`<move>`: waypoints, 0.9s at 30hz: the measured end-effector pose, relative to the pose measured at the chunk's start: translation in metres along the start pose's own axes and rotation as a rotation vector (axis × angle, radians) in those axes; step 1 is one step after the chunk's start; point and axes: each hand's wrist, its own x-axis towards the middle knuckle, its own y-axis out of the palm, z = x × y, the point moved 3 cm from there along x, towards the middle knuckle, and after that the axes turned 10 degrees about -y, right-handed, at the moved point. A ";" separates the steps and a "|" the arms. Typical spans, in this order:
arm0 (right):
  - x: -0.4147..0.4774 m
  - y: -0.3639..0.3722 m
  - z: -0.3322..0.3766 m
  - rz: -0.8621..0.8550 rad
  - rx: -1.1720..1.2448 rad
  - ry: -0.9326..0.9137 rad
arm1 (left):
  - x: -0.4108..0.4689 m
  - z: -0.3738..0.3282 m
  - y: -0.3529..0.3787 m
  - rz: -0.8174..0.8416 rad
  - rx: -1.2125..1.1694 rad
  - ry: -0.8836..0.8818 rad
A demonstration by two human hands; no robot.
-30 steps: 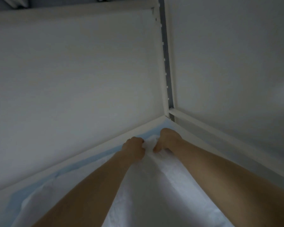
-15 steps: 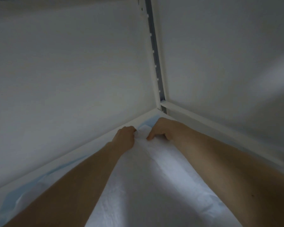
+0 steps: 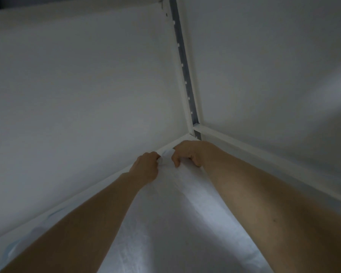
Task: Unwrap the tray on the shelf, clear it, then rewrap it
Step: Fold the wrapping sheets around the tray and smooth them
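A white wrap sheet (image 3: 171, 223) covers the tray on the shelf and fills the lower middle of the head view; the tray itself is hidden under it. A pale blue layer (image 3: 14, 247) shows along its left edge. My left hand (image 3: 146, 167) is closed on the sheet's far corner near the back of the shelf. My right hand (image 3: 189, 153) pinches the same corner just to the right, fingers curled down onto it. Both forearms reach forward over the sheet.
The white back wall (image 3: 77, 95) of the shelf rises on the left and a white side wall (image 3: 274, 66) on the right. A grey slotted upright rail (image 3: 182, 62) runs down the corner between them. A white ledge (image 3: 244, 148) borders the right side.
Both hands have stayed on the far corner of the wrap and shifted slightly toward the shelf corner. The bunched fold between them has flattened, and less blue shows at the corner.
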 end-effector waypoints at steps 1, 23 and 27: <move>-0.002 0.000 0.002 0.002 0.007 -0.002 | 0.000 0.000 -0.001 0.009 -0.006 -0.004; -0.010 -0.019 0.001 -0.023 0.306 -0.076 | 0.010 -0.033 -0.013 0.168 -0.315 -0.103; -0.018 -0.014 0.005 -0.012 0.203 -0.061 | 0.010 -0.036 -0.010 0.135 -0.270 -0.133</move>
